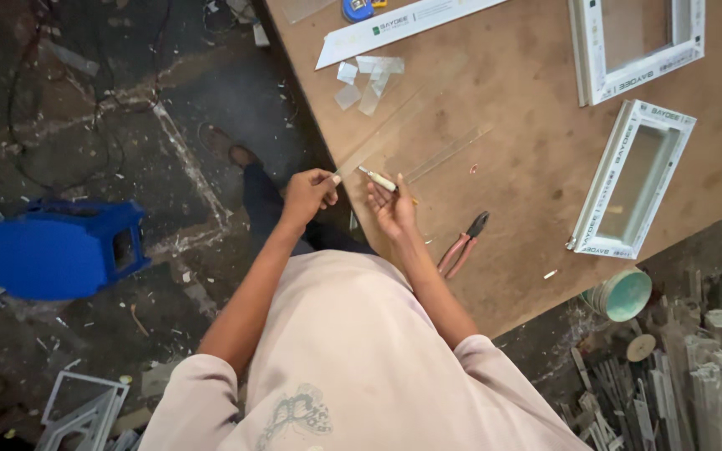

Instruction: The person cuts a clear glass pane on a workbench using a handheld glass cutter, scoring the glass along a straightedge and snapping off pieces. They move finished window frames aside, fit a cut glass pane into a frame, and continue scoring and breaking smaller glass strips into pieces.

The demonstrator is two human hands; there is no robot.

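My left fingers (325,179) pinch a glass strip (394,125); right fingers (384,190) grip a cutter (378,179) beside it, above pliers (463,242).

Printed green-and-white labels run along white frame strip (407,25) and two window frames (633,179) on the table.

Pliers (464,243) lie on the table (528,167) right of both hands, two window frames (633,177) farther right
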